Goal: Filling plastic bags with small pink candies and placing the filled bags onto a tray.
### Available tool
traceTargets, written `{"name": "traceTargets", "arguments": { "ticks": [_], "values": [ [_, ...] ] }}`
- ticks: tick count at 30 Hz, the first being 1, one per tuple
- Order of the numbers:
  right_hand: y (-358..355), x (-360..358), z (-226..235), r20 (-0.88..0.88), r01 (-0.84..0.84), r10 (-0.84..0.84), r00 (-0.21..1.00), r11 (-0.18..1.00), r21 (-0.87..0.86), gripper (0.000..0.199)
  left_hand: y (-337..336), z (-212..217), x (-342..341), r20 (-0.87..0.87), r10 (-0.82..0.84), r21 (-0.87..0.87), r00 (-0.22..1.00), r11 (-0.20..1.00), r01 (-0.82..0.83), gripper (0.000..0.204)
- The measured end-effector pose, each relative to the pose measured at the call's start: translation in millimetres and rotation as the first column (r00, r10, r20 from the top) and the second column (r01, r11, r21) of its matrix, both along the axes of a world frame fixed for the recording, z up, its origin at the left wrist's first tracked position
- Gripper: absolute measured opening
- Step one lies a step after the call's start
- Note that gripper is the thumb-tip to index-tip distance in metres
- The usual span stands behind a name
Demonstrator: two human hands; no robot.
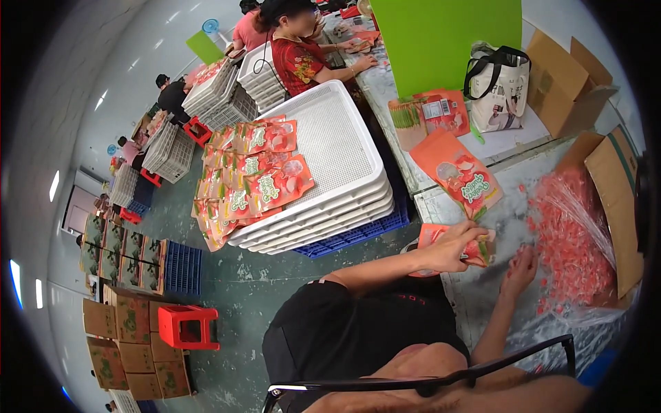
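My left hand holds an orange pouch with a green edge at the near edge of the grey table. My right hand rests on the table beside it, fingers spread on small pink wrapped sweets that spill from a clear plastic bag. Whether it holds any sweets I cannot tell. Another orange pouch lies flat on the table just beyond my hands.
A stack of white trays on a blue crate carries several filled pouches to my left. Open cartons stand right, a tote bag and green board behind. Other people work farther along. A red stool stands on the floor.
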State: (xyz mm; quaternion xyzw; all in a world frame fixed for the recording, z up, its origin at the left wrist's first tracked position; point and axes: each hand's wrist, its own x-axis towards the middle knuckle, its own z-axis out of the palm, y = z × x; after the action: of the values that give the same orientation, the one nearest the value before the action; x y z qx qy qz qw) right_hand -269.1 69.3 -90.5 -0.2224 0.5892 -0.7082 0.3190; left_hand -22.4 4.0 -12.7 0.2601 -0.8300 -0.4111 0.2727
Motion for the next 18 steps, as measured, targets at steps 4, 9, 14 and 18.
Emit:
{"name": "traceTargets", "arguments": {
  "ticks": [4, 9, 14, 18],
  "values": [
    [0, 28, 46, 0.262, 0.010, 0.092, 0.961, 0.932, -0.363, 0.018, 9, 6, -21, 0.001, 0.015, -0.070, 1.000, 0.997, -0.015, 0.090],
    [2, 58, 62, 0.131, 0.049, -0.017, 0.991, 0.968, -0.246, 0.020, 17, 1, -31, -0.031, 0.056, -0.140, 0.998, 0.988, -0.060, 0.091],
    [16, 54, 54, 0.027, -0.066, 0.075, 0.997, 0.967, -0.247, 0.020, 25, 3, -39, -0.078, 0.092, -0.108, 0.993, 0.989, -0.100, 0.089],
    [23, 51, 56, -0.256, -0.161, 0.100, 0.961, 0.960, -0.230, 0.021, 24, -11, -48, -0.149, 0.084, -0.116, 0.985, 0.988, -0.102, 0.083]
  ]
}}
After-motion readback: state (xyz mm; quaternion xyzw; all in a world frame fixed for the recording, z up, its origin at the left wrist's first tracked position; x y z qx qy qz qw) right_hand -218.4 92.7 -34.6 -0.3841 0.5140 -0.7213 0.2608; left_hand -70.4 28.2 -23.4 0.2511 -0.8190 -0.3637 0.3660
